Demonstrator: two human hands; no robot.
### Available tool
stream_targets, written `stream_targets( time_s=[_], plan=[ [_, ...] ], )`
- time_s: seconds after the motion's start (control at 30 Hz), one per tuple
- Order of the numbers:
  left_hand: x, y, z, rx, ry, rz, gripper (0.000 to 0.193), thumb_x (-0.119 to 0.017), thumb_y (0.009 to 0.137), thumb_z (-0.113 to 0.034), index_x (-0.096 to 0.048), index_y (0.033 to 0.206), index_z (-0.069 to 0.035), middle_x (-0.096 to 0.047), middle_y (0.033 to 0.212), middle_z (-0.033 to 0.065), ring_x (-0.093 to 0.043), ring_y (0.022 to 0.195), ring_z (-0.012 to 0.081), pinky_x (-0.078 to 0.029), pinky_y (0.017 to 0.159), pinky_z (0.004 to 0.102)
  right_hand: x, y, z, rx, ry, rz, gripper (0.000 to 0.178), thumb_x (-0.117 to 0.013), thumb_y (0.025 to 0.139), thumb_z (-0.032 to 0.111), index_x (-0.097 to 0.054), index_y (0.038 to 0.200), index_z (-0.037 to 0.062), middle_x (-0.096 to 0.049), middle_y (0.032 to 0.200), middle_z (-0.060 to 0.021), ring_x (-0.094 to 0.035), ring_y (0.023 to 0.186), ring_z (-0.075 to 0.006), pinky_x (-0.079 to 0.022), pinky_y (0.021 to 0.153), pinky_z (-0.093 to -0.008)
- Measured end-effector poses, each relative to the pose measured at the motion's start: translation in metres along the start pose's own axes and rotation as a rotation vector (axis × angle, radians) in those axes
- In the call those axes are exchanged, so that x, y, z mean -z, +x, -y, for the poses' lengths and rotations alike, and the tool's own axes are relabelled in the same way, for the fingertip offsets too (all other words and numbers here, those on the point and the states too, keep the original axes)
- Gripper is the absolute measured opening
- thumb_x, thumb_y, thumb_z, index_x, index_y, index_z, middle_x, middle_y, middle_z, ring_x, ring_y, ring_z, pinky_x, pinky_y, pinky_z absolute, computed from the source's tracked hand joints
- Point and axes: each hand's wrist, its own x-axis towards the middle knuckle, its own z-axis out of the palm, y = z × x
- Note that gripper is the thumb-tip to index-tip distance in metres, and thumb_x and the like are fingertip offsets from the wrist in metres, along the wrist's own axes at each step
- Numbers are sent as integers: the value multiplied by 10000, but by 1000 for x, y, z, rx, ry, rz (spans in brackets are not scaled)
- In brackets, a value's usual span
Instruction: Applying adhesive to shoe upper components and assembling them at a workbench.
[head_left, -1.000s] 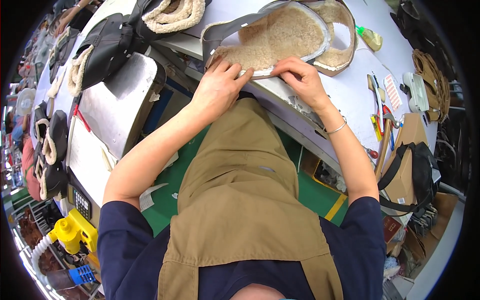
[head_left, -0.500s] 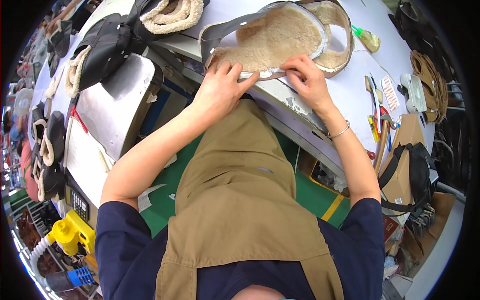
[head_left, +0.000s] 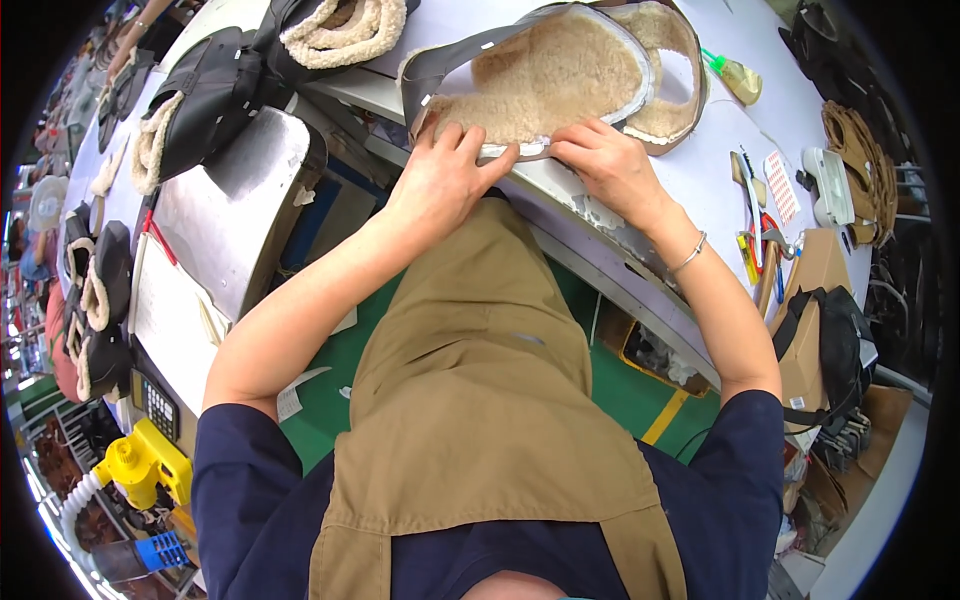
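On the white worktable lies a fleece-lined leather piece (head_left: 560, 70) with tan pile inside, a dark outer edge and a pale strip along its rim. Its near edge reaches the table's front. My left hand (head_left: 445, 175) holds that edge on the left, fingers curled onto the fleece and thumb stretched along the rim. My right hand (head_left: 612, 172) pinches the same edge further right, thumb and forefinger closed on the rim close to the left thumb. A second fleece-lined part (head_left: 668, 30) lies at the far right, overlapping the first.
Black fleece-lined leather items (head_left: 205, 105) stand at the far left beside a metal surface (head_left: 235, 170). On the right are a small green-tipped bottle (head_left: 738, 80), hand tools (head_left: 765, 240), a white plastic box (head_left: 828, 185) and a black bag (head_left: 840, 345). A yellow blower (head_left: 145, 465) stands lower left.
My right hand has moved left along the rim, closer to my left hand, and its fingers have closed on the edge. My left hand stays in place.
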Motion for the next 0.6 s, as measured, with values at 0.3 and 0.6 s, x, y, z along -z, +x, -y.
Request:
stream_targets(
  time_s=[0.3,0.6],
  plan=[
    [24,8,26,14,-364,-326,493,-689,721,-58,-622,1200,-155,-573,1045,81,-547,990,278,-487,872,378,-5,3,28,-150,-11,-75,222,-619,741,17,-650,923,139,-621,935,12,-604,905,-201,-558,667,-323],
    [21,37,34,873,-314,-231,528,-652,866,-323,-513,1338,-129,-533,1177,155,-621,996,357,-509,830,454,-20,31,42,-173,33,-122,127,-584,766,-21,-642,856,48,-613,918,-74,-614,888,-264,-517,736,-365]
  ],
)
